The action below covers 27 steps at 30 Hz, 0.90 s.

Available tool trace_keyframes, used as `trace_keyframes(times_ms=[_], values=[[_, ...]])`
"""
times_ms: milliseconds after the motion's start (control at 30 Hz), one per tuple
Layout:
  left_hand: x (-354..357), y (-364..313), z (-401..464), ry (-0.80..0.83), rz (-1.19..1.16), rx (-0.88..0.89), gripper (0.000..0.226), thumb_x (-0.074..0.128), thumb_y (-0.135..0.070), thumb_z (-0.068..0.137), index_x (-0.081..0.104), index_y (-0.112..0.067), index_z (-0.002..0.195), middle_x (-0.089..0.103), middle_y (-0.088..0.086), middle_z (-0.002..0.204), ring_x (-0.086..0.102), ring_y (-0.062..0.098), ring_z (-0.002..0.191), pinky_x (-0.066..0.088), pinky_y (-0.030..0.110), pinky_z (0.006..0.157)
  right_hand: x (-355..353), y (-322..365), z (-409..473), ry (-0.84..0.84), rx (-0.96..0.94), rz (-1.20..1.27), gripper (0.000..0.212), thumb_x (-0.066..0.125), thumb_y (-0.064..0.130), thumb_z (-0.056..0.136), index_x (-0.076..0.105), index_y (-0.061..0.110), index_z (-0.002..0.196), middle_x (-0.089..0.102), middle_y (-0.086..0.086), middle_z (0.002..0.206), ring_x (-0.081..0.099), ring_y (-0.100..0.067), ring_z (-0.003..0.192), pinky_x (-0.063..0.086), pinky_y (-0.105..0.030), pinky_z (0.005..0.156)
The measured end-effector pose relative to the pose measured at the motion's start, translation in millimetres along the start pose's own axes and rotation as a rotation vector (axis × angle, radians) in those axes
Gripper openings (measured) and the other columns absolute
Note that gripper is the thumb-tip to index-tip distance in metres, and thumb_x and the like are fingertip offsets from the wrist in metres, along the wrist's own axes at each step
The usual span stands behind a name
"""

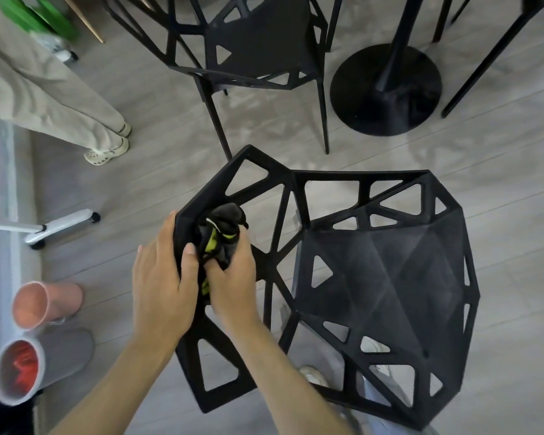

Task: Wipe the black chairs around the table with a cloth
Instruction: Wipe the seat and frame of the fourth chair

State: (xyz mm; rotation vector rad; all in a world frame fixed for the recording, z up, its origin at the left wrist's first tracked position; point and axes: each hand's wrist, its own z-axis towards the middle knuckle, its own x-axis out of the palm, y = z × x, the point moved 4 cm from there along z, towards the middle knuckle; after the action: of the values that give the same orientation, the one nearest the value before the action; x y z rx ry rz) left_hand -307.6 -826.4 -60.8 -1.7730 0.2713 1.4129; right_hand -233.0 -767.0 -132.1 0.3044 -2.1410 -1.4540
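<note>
- Left hand [161, 277]: laid over the backrest's upper edge, fingers wrapped round the outer side of the frame, thumb curled onto the inner side, gripping the frame.
- Right hand [233, 277]: just beside the left, fingers clenched round the lower part of the cloth and pressing it to the backrest's inner face.
- Cloth [225, 229]: dark grey with yellow-green trim, bunched; most of it protrudes beyond the right fingers, against the top corner of the backrest, between the two hands.
- Near black chair [387, 277]: faceted seat to the right of the hands, open triangular lattice backrest under them.
- Two cylindrical bins [49, 304]: at left, one pink, one grey.
- Second black chair [258, 42]: farther off, same lattice design.
- Table's round black base [387, 89]: right of that chair.
- Bystander's beige trouser legs [44, 89]: far left.
</note>
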Motion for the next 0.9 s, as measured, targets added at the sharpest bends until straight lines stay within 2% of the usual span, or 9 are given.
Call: trace_keyframes(times_ms=[100, 200, 333, 433, 500, 567, 700, 833, 900], values=[[0, 1, -1, -0.005, -0.003, -0.006, 0.048, 0.03, -0.035, 0.108, 0.037, -0.026, 0.154, 0.052, -0.015, 0.117, 0.046, 0.01, 0.102, 0.044, 0.05, 0.096, -18, -22, -1, 0.022, -0.099, -0.269, 0.038, 0.069, 0.008, 0.094, 0.056, 0.028, 0.124, 0.062, 0.01, 0.121, 0.061, -0.014, 0.119, 0.054, -0.04, 0.1], [0, 2, -1, 0.005, -0.001, -0.019, 0.05, 0.029, -0.036, 0.107, 0.036, -0.024, 0.155, 0.052, -0.013, 0.119, 0.049, 0.015, 0.104, 0.042, 0.045, 0.094, -54, -72, -4, -0.061, 0.028, -0.476, 0.032, 0.071, 0.016, 0.094, 0.054, 0.034, 0.115, 0.058, 0.018, 0.112, 0.06, -0.005, 0.107, 0.055, -0.035, 0.097], [1, 3, -1, 0.01, 0.0, -0.045, 0.052, 0.028, -0.037, 0.106, 0.035, -0.024, 0.156, 0.049, -0.014, 0.12, 0.045, 0.01, 0.108, 0.036, 0.038, 0.095, -96, -122, 5, -0.151, 0.337, -0.423, 0.037, 0.07, 0.012, 0.093, 0.053, 0.04, 0.111, 0.064, 0.01, 0.11, 0.066, -0.01, 0.106, 0.056, -0.043, 0.1], [2, 4, -1, 0.01, -0.005, -0.077, 0.053, 0.029, -0.037, 0.104, 0.034, -0.027, 0.156, 0.048, -0.014, 0.119, 0.042, 0.006, 0.108, 0.033, 0.036, 0.095, -114, -139, 22, -0.258, 0.442, -0.348, 0.04, 0.067, 0.003, 0.094, 0.056, 0.022, 0.127, 0.064, 0.006, 0.123, 0.062, -0.01, 0.121, 0.05, -0.035, 0.11], [2, 4, -2, 0.003, -0.012, -0.084, 0.054, 0.029, -0.038, 0.103, 0.034, -0.029, 0.156, 0.048, -0.015, 0.122, 0.041, 0.003, 0.109, 0.033, 0.036, 0.096, -125, -141, 43, -0.333, 0.47, -0.308, 0.045, 0.064, 0.001, 0.095, 0.053, 0.015, 0.137, 0.063, 0.001, 0.132, 0.06, -0.016, 0.129, 0.047, -0.032, 0.11], [2, 3, -1, 0.005, -0.012, -0.078, 0.054, 0.029, -0.039, 0.103, 0.035, -0.028, 0.156, 0.048, -0.016, 0.124, 0.041, 0.002, 0.108, 0.033, 0.036, 0.096, -139, -141, 71, -0.395, 0.493, -0.309, 0.041, 0.062, 0.001, 0.097, 0.052, 0.014, 0.135, 0.063, -0.002, 0.133, 0.059, -0.018, 0.129, 0.044, -0.028, 0.105], [2, 4, 0, 0.011, -0.02, -0.066, 0.052, 0.028, -0.041, 0.104, 0.037, -0.027, 0.154, 0.049, -0.015, 0.124, 0.044, 0.006, 0.109, 0.035, 0.037, 0.096, -160, -138, 102, -0.421, 0.47, -0.432, 0.034, 0.065, 0.002, 0.096, 0.055, 0.01, 0.128, 0.063, 0.0, 0.116, 0.062, -0.024, 0.124, 0.041, -0.024, 0.097], [2, 4, -1, 0.005, -0.004, -0.08, 0.053, 0.028, -0.042, 0.104, 0.035, -0.029, 0.155, 0.048, -0.016, 0.122, 0.041, 0.003, 0.106, 0.034, 0.038, 0.095, -157, -139, 96, -0.462, 0.505, -0.38, 0.037, 0.063, 0.0, 0.097, 0.056, 0.009, 0.133, 0.067, -0.007, 0.126, 0.061, -0.025, 0.128, 0.044, -0.031, 0.103], [2, 4, -1, 0.017, -0.005, -0.092, 0.054, 0.027, -0.046, 0.104, 0.032, -0.032, 0.156, 0.05, -0.013, 0.121, 0.043, 0.005, 0.106, 0.036, 0.041, 0.095, -157, -130, 100, -0.463, 0.477, -0.327, 0.036, 0.064, 0.0, 0.097, 0.058, 0.01, 0.131, 0.068, -0.001, 0.118, 0.065, -0.02, 0.12, 0.044, -0.022, 0.097]])
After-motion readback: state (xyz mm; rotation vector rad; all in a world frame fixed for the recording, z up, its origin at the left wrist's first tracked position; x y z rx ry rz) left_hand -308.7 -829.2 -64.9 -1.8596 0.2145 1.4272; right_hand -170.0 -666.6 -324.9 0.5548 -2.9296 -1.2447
